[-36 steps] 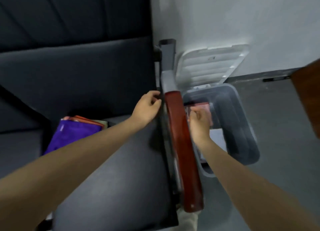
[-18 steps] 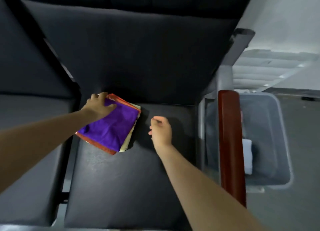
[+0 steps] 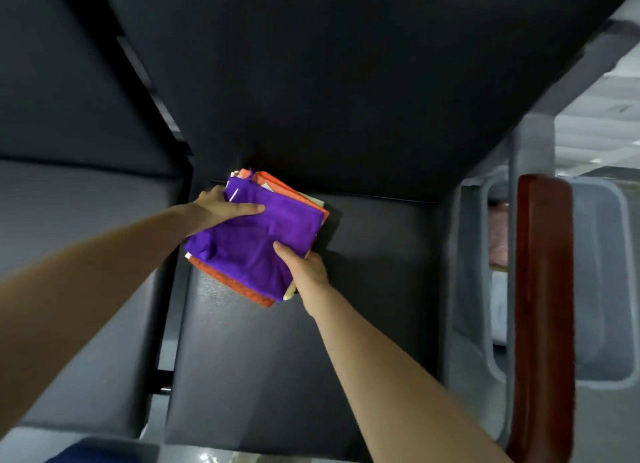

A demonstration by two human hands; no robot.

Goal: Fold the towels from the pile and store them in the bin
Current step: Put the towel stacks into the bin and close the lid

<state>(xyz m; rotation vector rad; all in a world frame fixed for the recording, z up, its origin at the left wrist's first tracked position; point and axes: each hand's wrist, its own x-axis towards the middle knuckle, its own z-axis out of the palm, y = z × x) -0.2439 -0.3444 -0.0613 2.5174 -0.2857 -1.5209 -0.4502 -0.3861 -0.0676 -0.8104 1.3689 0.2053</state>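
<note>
A pile of towels lies at the back of the dark seat (image 3: 294,341), with a purple towel (image 3: 256,240) on top and an orange towel (image 3: 242,287) under it. My left hand (image 3: 221,206) grips the purple towel's far left edge, thumb lying across the cloth. My right hand (image 3: 304,265) pinches its near right edge, thumb on top and fingers tucked beneath. The grey plastic bin (image 3: 602,289) stands on the floor to the right, past the armrest, with a pink towel (image 3: 498,240) and something white inside.
A red-brown wooden armrest (image 3: 540,306) on a grey metal post separates the seat from the bin. The bin's white lid (image 3: 602,130) stands open behind it. A second dark seat (image 3: 69,237) adjoins on the left, and the dark backrest (image 3: 329,81) rises behind the pile.
My view swung from the bin back to the seat. My left hand went to the pile and gripped the purple towel; my right hand then moved left from the seat's middle and took its near edge.
</note>
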